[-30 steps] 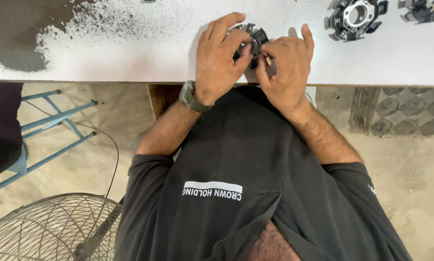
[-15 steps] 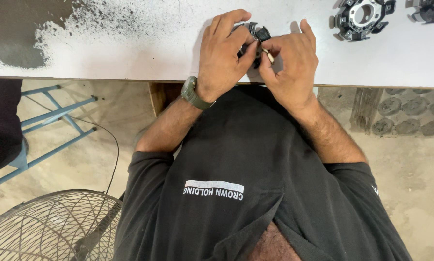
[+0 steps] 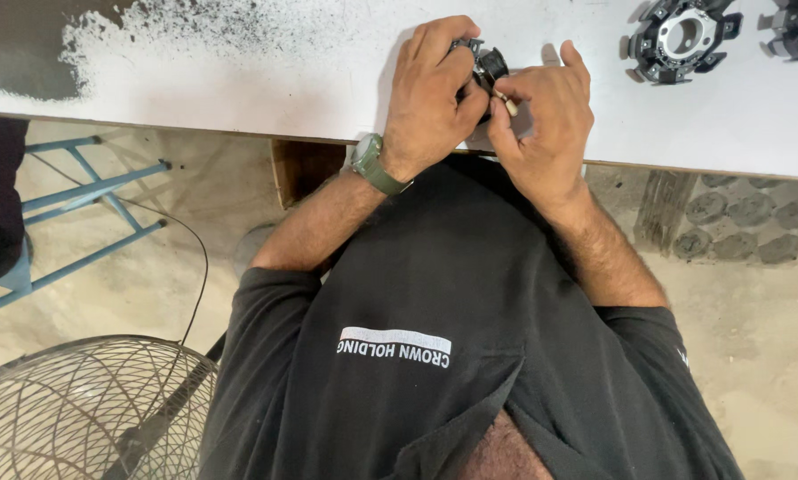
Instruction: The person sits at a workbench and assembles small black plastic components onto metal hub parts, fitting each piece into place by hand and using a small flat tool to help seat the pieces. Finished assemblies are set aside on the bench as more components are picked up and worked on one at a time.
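At lower left of the frame we note a wire fan guard [image 3: 70,409]. At upper centre, over the white counter [image 3: 266,80], the left hand [image 3: 430,98] has its fingers closed around a small black round part [image 3: 486,64]. The right hand [image 3: 546,124] pinches a thin pale stick [image 3: 506,100] against it. At upper right lies a black toothed ring [image 3: 679,36].
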The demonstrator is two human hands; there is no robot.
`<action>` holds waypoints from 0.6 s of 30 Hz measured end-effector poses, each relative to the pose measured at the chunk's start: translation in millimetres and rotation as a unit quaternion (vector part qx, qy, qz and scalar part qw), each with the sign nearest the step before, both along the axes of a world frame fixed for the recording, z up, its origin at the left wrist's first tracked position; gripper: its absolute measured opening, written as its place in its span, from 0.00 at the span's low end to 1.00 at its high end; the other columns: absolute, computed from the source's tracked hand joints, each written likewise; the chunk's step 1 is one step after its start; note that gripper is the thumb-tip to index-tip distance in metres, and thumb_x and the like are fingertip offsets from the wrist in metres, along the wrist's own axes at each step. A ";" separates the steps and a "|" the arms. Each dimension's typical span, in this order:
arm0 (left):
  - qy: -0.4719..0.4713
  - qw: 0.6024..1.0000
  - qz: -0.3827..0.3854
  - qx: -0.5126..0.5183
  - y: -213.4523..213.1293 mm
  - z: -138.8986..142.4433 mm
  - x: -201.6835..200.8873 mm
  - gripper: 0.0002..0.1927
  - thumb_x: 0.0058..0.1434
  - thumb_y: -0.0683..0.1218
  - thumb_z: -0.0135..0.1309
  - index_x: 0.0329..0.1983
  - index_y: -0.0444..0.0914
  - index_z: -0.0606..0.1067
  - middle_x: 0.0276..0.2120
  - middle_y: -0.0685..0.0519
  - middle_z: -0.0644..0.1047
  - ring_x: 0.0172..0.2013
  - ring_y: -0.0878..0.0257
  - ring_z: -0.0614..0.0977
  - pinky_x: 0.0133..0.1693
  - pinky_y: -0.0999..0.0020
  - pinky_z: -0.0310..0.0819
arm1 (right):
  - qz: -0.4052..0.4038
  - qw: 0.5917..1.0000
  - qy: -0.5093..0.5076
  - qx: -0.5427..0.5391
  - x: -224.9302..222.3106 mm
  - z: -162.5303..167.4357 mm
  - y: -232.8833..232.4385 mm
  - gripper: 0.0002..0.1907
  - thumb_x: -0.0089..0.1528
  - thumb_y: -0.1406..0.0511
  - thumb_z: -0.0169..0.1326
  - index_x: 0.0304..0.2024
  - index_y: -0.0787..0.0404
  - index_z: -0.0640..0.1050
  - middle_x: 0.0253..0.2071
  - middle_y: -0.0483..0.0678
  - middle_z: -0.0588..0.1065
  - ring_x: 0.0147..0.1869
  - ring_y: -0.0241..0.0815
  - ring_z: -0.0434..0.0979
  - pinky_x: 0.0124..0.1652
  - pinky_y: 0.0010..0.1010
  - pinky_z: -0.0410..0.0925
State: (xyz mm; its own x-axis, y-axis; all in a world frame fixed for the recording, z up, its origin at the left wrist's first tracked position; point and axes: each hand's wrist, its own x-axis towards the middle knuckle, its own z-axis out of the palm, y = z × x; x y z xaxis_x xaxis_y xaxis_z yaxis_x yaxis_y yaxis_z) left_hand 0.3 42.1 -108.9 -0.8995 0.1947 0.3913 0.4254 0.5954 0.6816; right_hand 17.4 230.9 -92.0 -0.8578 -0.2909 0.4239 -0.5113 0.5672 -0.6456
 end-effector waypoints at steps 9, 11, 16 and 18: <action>0.007 1.000 0.001 0.009 3.1 -5.2 -1.3 0.06 0.58 0.37 0.57 0.37 0.34 0.73 0.58 0.50 0.71 0.58 0.52 0.72 0.58 0.55 0.67 | 0.008 0.999 0.042 0.033 -2.4 -1.7 0.4 0.15 0.63 0.78 0.64 0.49 0.61 0.77 0.45 0.48 0.76 0.54 0.49 0.77 0.75 0.54 0.59; 0.009 1.000 0.001 0.011 3.2 -7.0 -0.9 0.05 0.59 0.37 0.57 0.37 0.34 0.73 0.58 0.50 0.71 0.58 0.52 0.72 0.58 0.54 0.67 | 0.005 0.998 0.047 0.040 -2.5 -1.7 -0.4 0.16 0.62 0.79 0.63 0.50 0.61 0.77 0.45 0.48 0.76 0.54 0.49 0.77 0.75 0.55 0.59; 0.012 1.000 0.004 0.009 3.9 -13.3 -0.6 0.05 0.59 0.36 0.56 0.37 0.34 0.73 0.58 0.50 0.71 0.59 0.52 0.72 0.59 0.54 0.67 | 0.005 0.996 0.048 0.071 -3.5 1.7 -0.4 0.16 0.63 0.79 0.63 0.49 0.61 0.78 0.44 0.48 0.74 0.52 0.48 0.76 0.75 0.56 0.59; 0.009 1.000 0.009 0.005 6.0 -13.3 -1.3 0.05 0.60 0.36 0.56 0.37 0.35 0.73 0.59 0.51 0.71 0.60 0.52 0.72 0.60 0.55 0.67 | 0.014 0.995 0.041 0.085 -4.5 4.4 1.6 0.14 0.63 0.78 0.62 0.48 0.62 0.77 0.44 0.49 0.73 0.53 0.52 0.75 0.75 0.56 0.59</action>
State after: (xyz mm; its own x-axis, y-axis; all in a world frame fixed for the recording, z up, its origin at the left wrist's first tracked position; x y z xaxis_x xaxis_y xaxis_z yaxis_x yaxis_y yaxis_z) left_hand -1.1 48.1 -122.2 -0.8956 0.1745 0.4093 0.4269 0.5961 0.6800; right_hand 12.9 232.5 -87.6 -0.8133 -0.3870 0.4344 -0.5748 0.6498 -0.4973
